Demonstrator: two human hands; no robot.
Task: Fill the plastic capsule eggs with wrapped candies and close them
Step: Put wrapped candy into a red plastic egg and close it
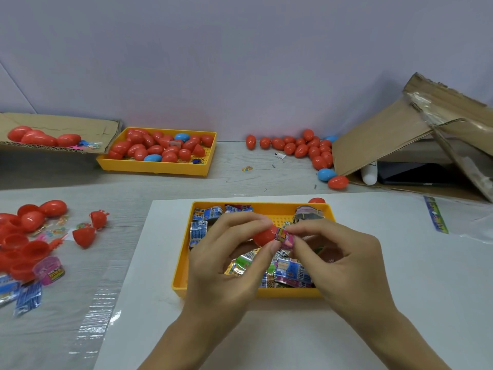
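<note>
Left hand (pixel 226 252) grips a red egg half (pixel 264 235) above the yellow tray (pixel 181 279) at the surface's near edge, seemingly mouth rightward, so the right hand (pixel 338 252), pinching a wrapped candy (pixel 285 237), can push it in.

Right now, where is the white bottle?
In the head view, the white bottle stands at the far right, under the leaning cardboard, just right of a red egg.

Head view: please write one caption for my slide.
Left hand holds red egg half; right hand pushes wrapped candy in.
</note>
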